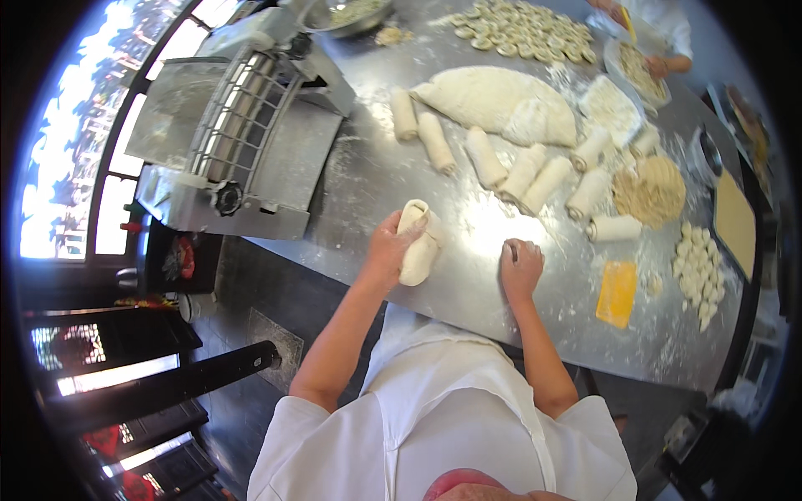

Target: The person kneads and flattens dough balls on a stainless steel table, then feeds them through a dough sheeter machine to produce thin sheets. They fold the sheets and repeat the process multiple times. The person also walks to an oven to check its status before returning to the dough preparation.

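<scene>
A pale dough roll (421,260) is gripped in my left hand (387,245), with the thumb across it, over the near part of the steel table. It shows a folded, open end at the top. My right hand (522,269) rests curled on the steel surface, its fingers closed and nothing visible in them. Beyond it lie several floured dough rolls, among them one long roll (544,186) nearest that hand. Behind these rolls spreads a large, thick slab of dough (501,103).
A dough sheeter (241,125) with a wire guard stands at the left. To the right are a yellow scraper (616,294), small dough pieces (697,272) and a tan paste mound (651,191). Shaped dough pieces (520,31) lie at the back, near another person's hand (658,66) at a filling tray.
</scene>
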`<state>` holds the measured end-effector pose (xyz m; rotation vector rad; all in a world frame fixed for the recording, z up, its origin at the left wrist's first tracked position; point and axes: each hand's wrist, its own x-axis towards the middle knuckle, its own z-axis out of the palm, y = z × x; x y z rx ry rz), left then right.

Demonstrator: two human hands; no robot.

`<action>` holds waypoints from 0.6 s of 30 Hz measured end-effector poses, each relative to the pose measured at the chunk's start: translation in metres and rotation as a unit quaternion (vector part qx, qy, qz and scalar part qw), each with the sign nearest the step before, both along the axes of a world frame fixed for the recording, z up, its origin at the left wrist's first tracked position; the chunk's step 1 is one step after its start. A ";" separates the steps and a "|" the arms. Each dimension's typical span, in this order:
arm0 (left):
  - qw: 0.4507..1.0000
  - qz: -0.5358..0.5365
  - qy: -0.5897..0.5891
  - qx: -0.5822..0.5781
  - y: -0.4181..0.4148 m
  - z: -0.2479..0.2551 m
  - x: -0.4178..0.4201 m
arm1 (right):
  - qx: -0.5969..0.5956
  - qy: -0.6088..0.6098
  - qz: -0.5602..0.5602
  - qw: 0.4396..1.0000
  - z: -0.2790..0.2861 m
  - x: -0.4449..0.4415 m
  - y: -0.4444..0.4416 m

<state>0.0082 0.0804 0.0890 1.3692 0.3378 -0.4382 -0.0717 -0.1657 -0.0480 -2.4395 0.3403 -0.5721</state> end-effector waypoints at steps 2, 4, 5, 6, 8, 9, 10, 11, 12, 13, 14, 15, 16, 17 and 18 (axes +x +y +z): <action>1.000 0.005 -0.009 -0.007 0.018 0.052 0.019 | 0.005 0.000 0.016 1.000 0.001 0.003 0.000; 0.999 0.006 -0.036 -0.038 0.050 0.095 0.041 | 0.007 0.003 0.032 0.999 0.003 0.001 0.000; 0.996 0.004 -0.062 -0.063 0.068 0.116 0.053 | 0.005 0.002 0.036 0.999 0.003 0.001 -0.001; 0.992 0.007 -0.088 -0.092 0.073 0.150 0.061 | 0.000 0.002 0.032 1.000 0.002 0.001 -0.004; 0.987 0.016 -0.124 -0.100 0.103 0.211 0.078 | -0.004 0.006 0.032 0.999 0.003 0.001 -0.005; 0.988 0.020 -0.134 -0.080 0.128 0.235 0.092 | -0.003 -0.003 0.034 0.999 0.004 0.001 -0.004; 0.980 0.003 -0.181 -0.077 0.145 0.258 0.106 | -0.004 -0.012 0.030 0.999 0.004 0.002 -0.004; 0.971 -0.010 -0.228 -0.070 0.168 0.278 0.118 | -0.002 -0.019 0.031 0.999 0.004 0.002 -0.002; 0.965 -0.027 -0.257 -0.043 0.206 0.298 0.136 | -0.007 -0.029 0.033 0.999 0.002 0.003 0.002; 0.958 -0.044 -0.282 -0.024 0.238 0.307 0.160 | -0.012 -0.025 0.027 0.999 0.001 0.004 0.002; 0.946 -0.038 -0.319 0.035 0.250 0.323 0.173 | -0.013 -0.018 0.022 1.000 -0.001 0.005 0.003; 0.930 -0.034 -0.354 0.091 0.254 0.341 0.182 | -0.017 -0.011 0.014 1.000 -0.001 0.005 0.003; 0.920 -0.073 -0.378 0.068 0.253 0.347 0.192 | -0.021 -0.006 0.002 1.000 0.000 0.005 0.001; 0.921 -0.075 -0.372 0.082 0.260 0.346 0.207 | -0.029 -0.004 -0.006 1.000 0.000 0.005 -0.002; 0.921 -0.071 -0.366 0.110 0.276 0.357 0.213 | -0.027 -0.005 -0.004 1.000 0.001 0.005 0.002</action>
